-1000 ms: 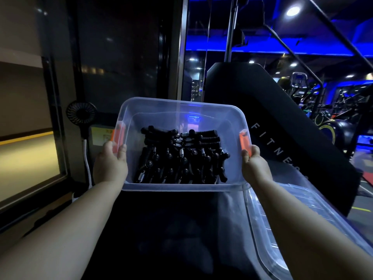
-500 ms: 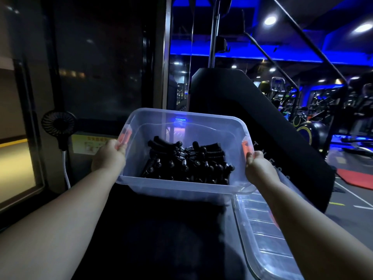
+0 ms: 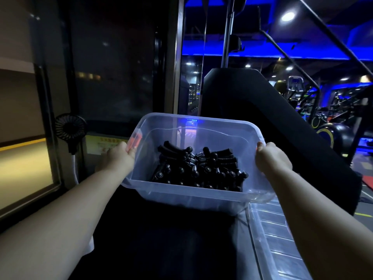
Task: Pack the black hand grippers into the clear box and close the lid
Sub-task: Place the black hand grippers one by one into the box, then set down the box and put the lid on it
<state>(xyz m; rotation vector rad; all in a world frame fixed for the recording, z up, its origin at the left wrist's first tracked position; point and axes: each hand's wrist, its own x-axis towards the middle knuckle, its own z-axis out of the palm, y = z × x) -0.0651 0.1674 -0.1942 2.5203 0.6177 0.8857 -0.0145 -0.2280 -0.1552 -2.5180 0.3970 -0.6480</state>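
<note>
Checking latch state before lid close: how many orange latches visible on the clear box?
1 clearly: the orange latch on the clear box's left end, by the left hand. The right hand covers the right end; only an orange sliver shows there, so a second is probably hidden.

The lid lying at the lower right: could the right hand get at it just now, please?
Probably not yet: the right hand is gripping the clear box, as is the left hand. The lid itself lies uncovered below.
</note>
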